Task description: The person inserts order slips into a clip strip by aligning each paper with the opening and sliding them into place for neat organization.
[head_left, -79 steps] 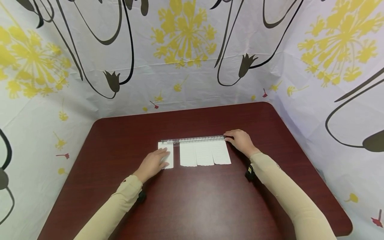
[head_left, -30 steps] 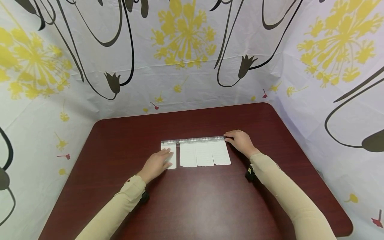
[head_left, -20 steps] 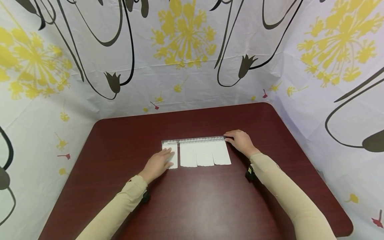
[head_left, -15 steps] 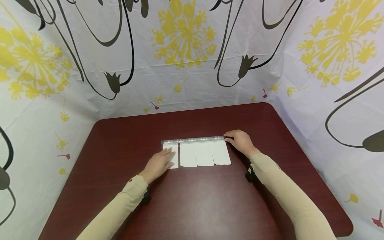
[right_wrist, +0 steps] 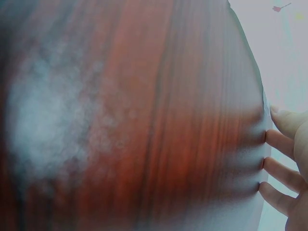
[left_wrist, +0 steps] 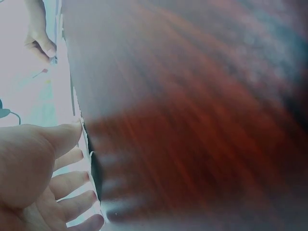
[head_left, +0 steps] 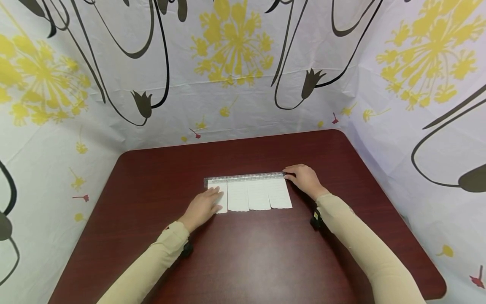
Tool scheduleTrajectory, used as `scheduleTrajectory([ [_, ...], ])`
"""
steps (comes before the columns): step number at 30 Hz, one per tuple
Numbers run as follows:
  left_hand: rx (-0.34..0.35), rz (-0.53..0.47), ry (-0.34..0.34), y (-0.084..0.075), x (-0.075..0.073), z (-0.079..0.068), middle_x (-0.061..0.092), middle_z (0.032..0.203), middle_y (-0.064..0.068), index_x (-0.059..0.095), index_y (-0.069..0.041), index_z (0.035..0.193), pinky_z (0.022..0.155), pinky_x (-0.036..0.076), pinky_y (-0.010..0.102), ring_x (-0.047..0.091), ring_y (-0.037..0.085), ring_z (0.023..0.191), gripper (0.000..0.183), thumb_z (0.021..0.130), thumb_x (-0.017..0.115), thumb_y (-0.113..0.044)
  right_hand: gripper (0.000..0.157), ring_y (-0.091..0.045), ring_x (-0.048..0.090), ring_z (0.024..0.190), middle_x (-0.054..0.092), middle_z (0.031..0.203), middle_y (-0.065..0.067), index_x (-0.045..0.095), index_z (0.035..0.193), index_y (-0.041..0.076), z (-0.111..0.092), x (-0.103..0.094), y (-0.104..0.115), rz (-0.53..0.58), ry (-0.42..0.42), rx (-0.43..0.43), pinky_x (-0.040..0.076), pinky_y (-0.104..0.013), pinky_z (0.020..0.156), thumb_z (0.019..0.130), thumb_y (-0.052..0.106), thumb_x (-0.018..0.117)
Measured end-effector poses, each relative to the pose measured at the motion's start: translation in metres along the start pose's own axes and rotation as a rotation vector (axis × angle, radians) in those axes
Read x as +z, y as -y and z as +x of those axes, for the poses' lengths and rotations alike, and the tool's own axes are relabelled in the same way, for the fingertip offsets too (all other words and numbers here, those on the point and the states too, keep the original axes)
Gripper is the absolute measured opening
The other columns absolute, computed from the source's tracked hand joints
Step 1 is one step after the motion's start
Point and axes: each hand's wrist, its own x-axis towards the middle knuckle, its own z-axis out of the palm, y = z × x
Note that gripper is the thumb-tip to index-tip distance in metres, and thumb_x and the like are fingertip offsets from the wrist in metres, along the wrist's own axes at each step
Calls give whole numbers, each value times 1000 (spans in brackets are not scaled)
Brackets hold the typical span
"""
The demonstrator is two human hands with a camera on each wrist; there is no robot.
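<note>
Dark red wood-grain laminate, the table [head_left: 243, 253] lay under everything, and on it, a little beyond its middle, sat my row of four white paper strips [head_left: 250, 195], side by side with their far ends tucked against the clear plastic ruler [head_left: 244, 177] running from nine to three o'clock. My left hand [head_left: 201, 205] rested flat on the leftmost strip [head_left: 223, 198], fingers straight and spread, pressing rather than pinching; that strip sat just beside its neighbour, nearly touching. My right hand [head_left: 305, 179] was at the three o'clock end of the ruler, fingers lightly bent with the tips against it, holding it down without wrapping round it. As I judged it, the risk was in the thinness of the paper: too much sideways push from my left palm could have ridden the strip over its neighbour's edge, or buckled it, instead of leaving it butted flush. If my right fingertips had eased off, the ruler could have skated on the slick tabletop and dragged the other three strips askew. Skin sticking to the strip might also have lifted it when I raised the hand. There were no containers anywhere in view, nothing boxed or held in anything; only the white cloth with yellow flowers and black stems [head_left: 235, 63] stood round the table at nine, twelve and three o'clock.
</note>
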Motion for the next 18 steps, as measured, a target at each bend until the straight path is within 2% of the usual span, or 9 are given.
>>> scheduleTrajectory([
  [18,0,13,1,-1,0,-1,50,150,15,55,-8,141,112,43,53,49,35,139,51,96,65,-29,35,-35,63,119,69,128,-13,70,124,11,-1,-1,1,-1,15,2,51,-53,100,93,28,68],
])
